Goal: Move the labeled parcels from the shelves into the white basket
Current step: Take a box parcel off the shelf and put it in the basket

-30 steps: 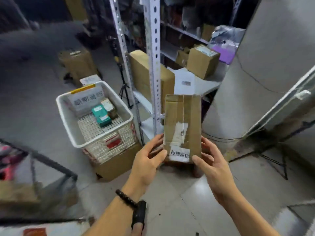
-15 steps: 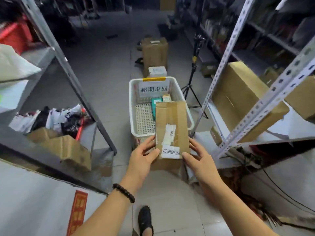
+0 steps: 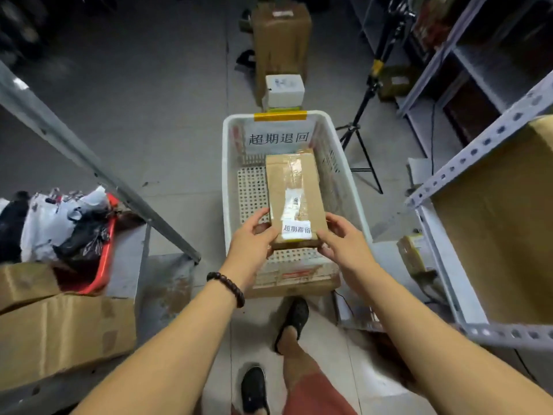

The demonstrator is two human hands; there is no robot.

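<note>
Over the white basket (image 3: 230, 181), my left hand (image 3: 251, 238) and right hand (image 3: 344, 241) grip the parcel (image 3: 294, 187) by its near end, long axis pointing away, label up.

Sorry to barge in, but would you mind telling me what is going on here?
A person is putting a parcel into the white basket on the floor between the shelves. The left hand and right hand grip its near corners, label facing up. The parcel is inside the basket's outline and not yet let go; whether it touches the bottom cannot be told.
</note>
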